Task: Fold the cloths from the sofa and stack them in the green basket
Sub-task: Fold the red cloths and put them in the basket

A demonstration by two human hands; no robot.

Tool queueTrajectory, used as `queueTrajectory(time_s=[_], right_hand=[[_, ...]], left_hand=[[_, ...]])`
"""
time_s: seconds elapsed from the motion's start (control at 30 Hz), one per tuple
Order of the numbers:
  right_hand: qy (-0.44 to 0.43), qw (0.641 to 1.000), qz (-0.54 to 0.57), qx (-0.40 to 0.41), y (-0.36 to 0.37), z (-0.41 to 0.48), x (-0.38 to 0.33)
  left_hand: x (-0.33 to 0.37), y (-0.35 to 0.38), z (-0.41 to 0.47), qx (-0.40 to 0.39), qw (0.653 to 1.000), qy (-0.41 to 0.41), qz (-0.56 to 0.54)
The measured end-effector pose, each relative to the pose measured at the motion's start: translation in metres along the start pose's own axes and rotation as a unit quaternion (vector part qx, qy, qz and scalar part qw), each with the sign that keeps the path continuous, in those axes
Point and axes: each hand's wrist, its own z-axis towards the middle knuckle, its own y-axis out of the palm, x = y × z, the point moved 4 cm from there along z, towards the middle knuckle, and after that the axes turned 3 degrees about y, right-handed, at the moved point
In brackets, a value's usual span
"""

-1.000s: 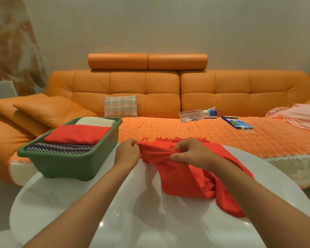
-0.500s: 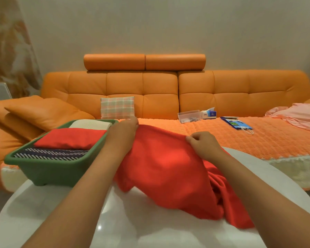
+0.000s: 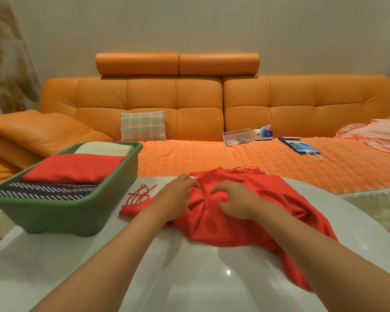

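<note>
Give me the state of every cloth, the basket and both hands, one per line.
Fringed red cloth: unfolded, bunched on the table.
Left hand: fingers gripping that cloth.
Right hand: gripping it too.
Green basket: on the table, holding folded cloths.
Plain red cloth: folded, on top in the basket.
Striped cloth: folded, under it.
Cream cloth: folded, at the basket's far end.
Pink cloth: unfolded, on the sofa.

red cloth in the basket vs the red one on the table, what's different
The basket cloth is folded into a flat rectangle; the table cloth lies crumpled, fringe loose. No hand is on the basket cloth; the left hand and right hand grip the table cloth. Both are red.
</note>
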Motion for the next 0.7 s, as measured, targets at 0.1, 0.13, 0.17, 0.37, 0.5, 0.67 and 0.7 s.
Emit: queueTrajectory(time_s=[0.1,0.13,0.17,0.37,0.5,0.67,0.7], right_hand=[[-0.033,0.996,-0.013,-0.078,0.022,-0.010,-0.015],[-0.041,0.993,-0.033,-0.108,0.029,-0.013,-0.017],[-0.046,0.988,-0.066,-0.130,0.033,-0.015,-0.017],[-0.025,0.972,-0.207,-0.110,0.018,-0.024,0.000],[0.104,0.937,-0.288,-0.169,-0.003,-0.031,0.008],[0.109,0.938,-0.323,-0.057,-0.016,-0.034,-0.005],[0.089,0.950,-0.300,-0.014,-0.016,-0.030,-0.012]], left_hand=[[-0.001,0.007,-0.019,-0.049,0.992,0.005,0.119],[-0.005,0.009,-0.025,-0.057,0.986,0.005,0.159],[-0.011,0.010,-0.030,-0.061,0.980,-0.003,0.191],[-0.036,-0.007,-0.058,-0.046,0.981,-0.136,0.132],[-0.026,-0.026,-0.063,-0.066,0.990,-0.122,0.016],[0.000,-0.026,-0.071,-0.181,0.948,-0.168,-0.200],[0.001,-0.024,-0.071,-0.183,0.953,-0.161,-0.181]])
